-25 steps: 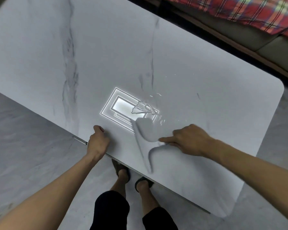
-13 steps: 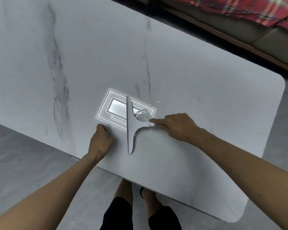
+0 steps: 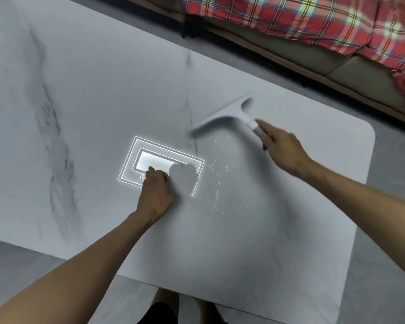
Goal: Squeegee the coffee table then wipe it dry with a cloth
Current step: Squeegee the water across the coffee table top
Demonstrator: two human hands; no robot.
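Observation:
A white marble coffee table (image 3: pixel 80 108) fills most of the view. My right hand (image 3: pixel 282 148) grips the handle of a pale grey squeegee (image 3: pixel 222 115), whose blade lies slanted on the far right part of the top. Small water droplets (image 3: pixel 216 181) glint on the surface below the blade. My left hand (image 3: pixel 156 190) rests with curled fingers on the tabletop, over the bright reflection of a ceiling light (image 3: pixel 154 160). No cloth is in view.
A sofa (image 3: pixel 337 64) with a red plaid blanket (image 3: pixel 313 17) runs along the far side of the table. Grey tiled floor (image 3: pixel 14 265) surrounds the table. My legs (image 3: pixel 164 312) stand at the near edge.
My right hand has carried the squeegee from near the light's reflection to the far right, turning the blade. My left hand has moved inward from the near edge onto the reflection.

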